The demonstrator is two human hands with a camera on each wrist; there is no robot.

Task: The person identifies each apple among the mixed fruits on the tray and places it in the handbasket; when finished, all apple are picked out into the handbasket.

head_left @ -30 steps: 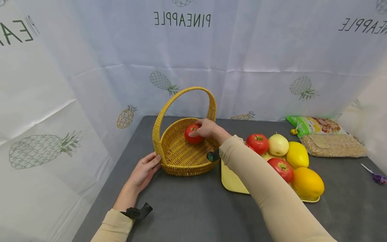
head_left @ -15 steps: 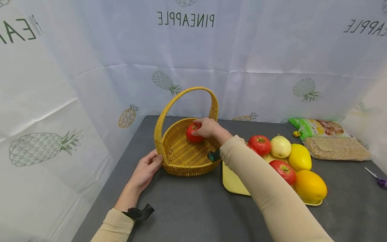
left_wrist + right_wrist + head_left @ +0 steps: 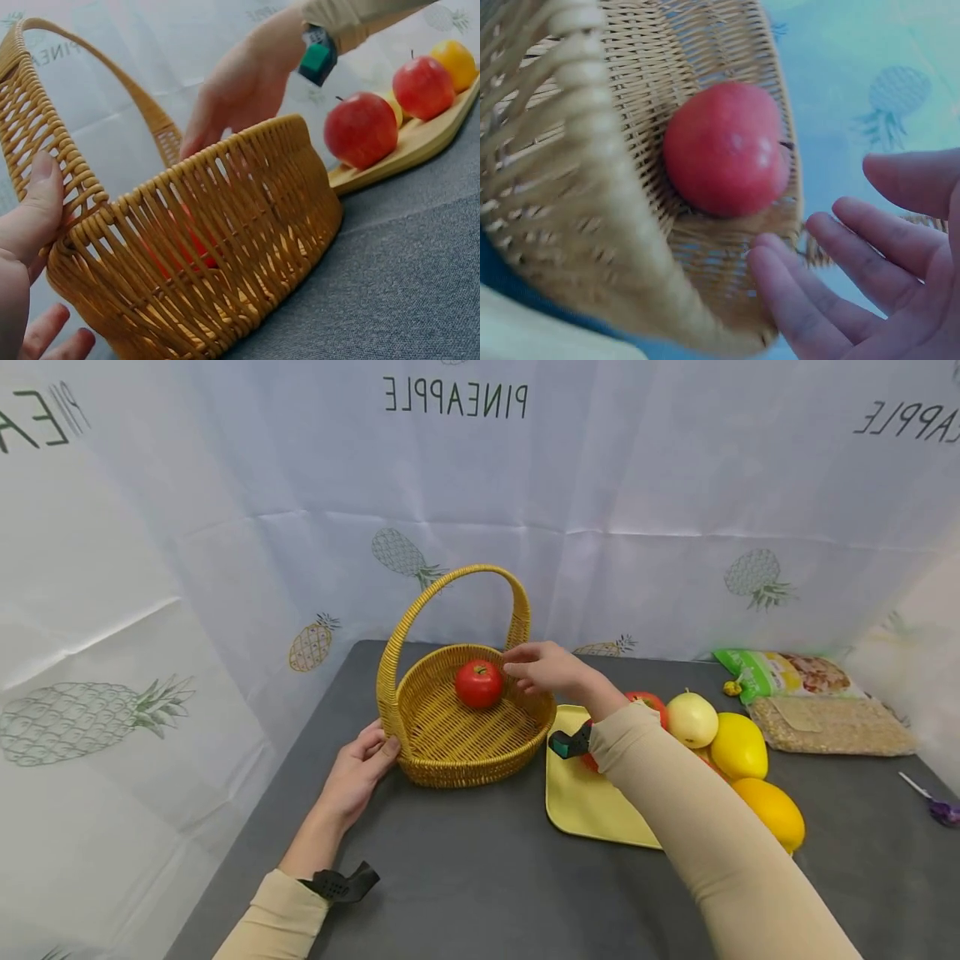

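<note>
A red apple (image 3: 479, 683) lies inside a yellow wicker basket (image 3: 465, 772) with a tall arched handle. My right hand (image 3: 551, 668) hovers over the basket's right rim, beside the apple and apart from it. In the right wrist view, this hand's fingers (image 3: 877, 259) are spread and hold nothing, and the apple (image 3: 727, 150) sits against the woven wall. My left hand (image 3: 358, 772) grips the basket at the left foot of its handle. The left wrist view has the thumb (image 3: 43, 184) lying on the handle; the fingers are partly hidden by the basket.
A yellow tray (image 3: 592, 810) to the right carries red apples (image 3: 361, 129), a pale round fruit (image 3: 692, 720) and yellow fruits (image 3: 738, 747), partly covered by my right sleeve. Food bags (image 3: 832, 724) and a purple-headed stick (image 3: 941, 811) lie farther right. A pineapple-print curtain (image 3: 637, 485) hangs behind.
My right hand has let go of the apple and drawn back to the right, leaving it in the basket. My left hand stays at the handle's foot.
</note>
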